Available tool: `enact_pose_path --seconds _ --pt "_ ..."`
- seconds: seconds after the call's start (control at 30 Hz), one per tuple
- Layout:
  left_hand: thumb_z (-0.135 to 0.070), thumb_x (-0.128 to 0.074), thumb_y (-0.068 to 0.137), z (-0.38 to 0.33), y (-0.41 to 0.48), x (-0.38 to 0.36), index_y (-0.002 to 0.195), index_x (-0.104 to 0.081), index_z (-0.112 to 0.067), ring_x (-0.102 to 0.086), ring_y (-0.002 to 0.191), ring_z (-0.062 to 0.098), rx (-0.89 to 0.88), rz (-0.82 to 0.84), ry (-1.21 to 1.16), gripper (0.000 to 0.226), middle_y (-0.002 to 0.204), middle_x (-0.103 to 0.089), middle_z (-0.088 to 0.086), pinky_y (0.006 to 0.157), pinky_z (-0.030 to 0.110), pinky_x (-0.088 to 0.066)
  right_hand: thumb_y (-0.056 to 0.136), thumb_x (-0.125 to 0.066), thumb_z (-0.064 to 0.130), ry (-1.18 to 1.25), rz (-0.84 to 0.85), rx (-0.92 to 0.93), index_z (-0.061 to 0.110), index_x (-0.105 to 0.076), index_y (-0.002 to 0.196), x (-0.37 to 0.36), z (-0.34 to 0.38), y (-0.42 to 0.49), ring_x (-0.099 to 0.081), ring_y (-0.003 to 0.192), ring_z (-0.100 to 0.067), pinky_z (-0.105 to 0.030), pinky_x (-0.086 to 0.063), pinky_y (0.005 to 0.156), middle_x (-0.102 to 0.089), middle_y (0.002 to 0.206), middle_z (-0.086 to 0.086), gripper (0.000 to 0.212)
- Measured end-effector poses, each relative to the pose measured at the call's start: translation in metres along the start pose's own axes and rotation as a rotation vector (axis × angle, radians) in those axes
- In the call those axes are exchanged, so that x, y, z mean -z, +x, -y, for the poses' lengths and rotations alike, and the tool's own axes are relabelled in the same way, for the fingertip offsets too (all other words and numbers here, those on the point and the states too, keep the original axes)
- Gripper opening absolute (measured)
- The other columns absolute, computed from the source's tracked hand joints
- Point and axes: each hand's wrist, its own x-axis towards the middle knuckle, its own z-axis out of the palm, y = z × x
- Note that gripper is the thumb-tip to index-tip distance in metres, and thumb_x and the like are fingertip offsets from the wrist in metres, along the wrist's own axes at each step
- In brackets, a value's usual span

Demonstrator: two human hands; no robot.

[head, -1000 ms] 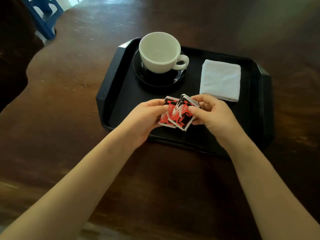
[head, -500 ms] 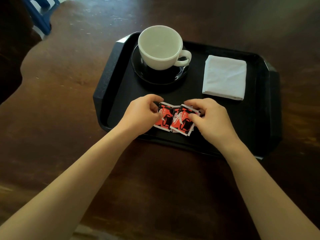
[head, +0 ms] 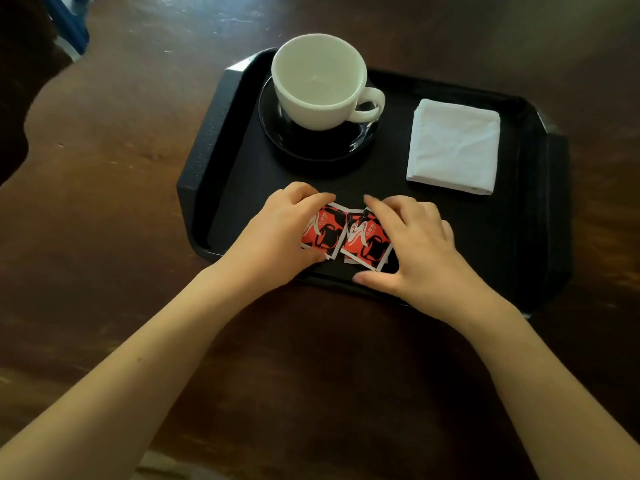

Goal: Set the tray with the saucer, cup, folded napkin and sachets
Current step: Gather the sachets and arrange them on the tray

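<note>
A black tray [head: 207,161] lies on the dark wooden table. At its back left a white cup [head: 318,81] stands on a black saucer [head: 311,147]. A folded white napkin [head: 453,147] lies at the back right. Two red-and-black sachets lie side by side near the tray's front edge. My left hand [head: 273,237] pinches the left sachet [head: 327,230] between thumb and fingers. My right hand [head: 422,251] hovers with spread fingers over the right sachet [head: 363,244], covering its right edge, with the thumb stretched along the tray's front rim.
The brown wooden table [head: 121,168] has a wavy edge at the far left, with dark floor beyond it. A blue frame [head: 69,26] stands past that edge at the top left.
Both hands lowered the two sachets from above the tray onto its front part. My right hand's fingers have spread apart off the right sachet.
</note>
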Motion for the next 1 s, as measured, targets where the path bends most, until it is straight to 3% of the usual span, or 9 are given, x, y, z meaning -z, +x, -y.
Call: enact_pose_path --seconds 0.2,0.33,0.5,0.83,1.0 --pt "-0.029 -0.074 0.074 0.001 0.002 -0.004 0.14 -0.036 -0.023 -0.038 0.124 0.015 0.001 -0.019 0.01 0.076 0.139 -0.034 -0.003 0.096 0.026 -0.039 0.077 -0.07 0.037 0.098 -0.095 0.047 0.015 -0.031 0.142 -0.004 -0.008 0.01 -0.032 0.119 -0.015 -0.03 -0.033 0.103 -0.039 0.129 -0.003 0.078" --pt "-0.03 -0.074 0.074 0.002 0.002 -0.004 0.139 -0.037 -0.023 -0.042 0.119 0.015 -0.001 -0.023 0.001 0.076 0.138 -0.034 -0.003 0.091 0.024 -0.038 0.078 -0.071 0.031 0.15 -0.135 0.072 0.013 -0.031 0.142 -0.009 -0.009 0.013 -0.033 0.119 -0.015 -0.027 -0.034 0.101 -0.041 0.129 -0.004 0.077" --pt "-0.032 -0.074 0.073 0.003 0.002 -0.005 0.139 -0.038 -0.022 -0.042 0.117 0.015 -0.008 -0.029 -0.006 0.075 0.137 -0.035 -0.001 0.089 0.022 -0.037 0.076 -0.072 0.033 0.189 -0.088 0.136 0.017 -0.033 0.141 -0.011 -0.013 0.012 -0.032 0.119 -0.013 -0.025 -0.031 0.101 -0.04 0.13 -0.004 0.077" --pt "-0.032 -0.076 0.071 0.003 0.003 -0.005 0.137 -0.039 -0.022 -0.044 0.116 0.016 -0.003 -0.045 -0.018 0.076 0.136 -0.037 0.0 0.089 0.025 -0.04 0.075 -0.071 0.038 0.124 -0.201 0.094 0.009 -0.038 0.138 -0.021 -0.008 0.013 -0.039 0.114 -0.02 -0.031 -0.032 0.099 -0.048 0.124 -0.01 0.077" --pt "-0.039 -0.076 0.069 0.001 0.003 -0.004 0.141 -0.032 -0.025 -0.026 0.126 0.017 -0.028 -0.002 0.06 0.086 0.137 -0.032 0.001 0.097 0.029 -0.036 0.078 -0.069 0.038 0.161 -0.18 0.086 0.014 -0.032 0.142 -0.017 -0.005 0.011 -0.036 0.122 -0.019 -0.032 -0.028 0.103 -0.046 0.131 -0.005 0.078"
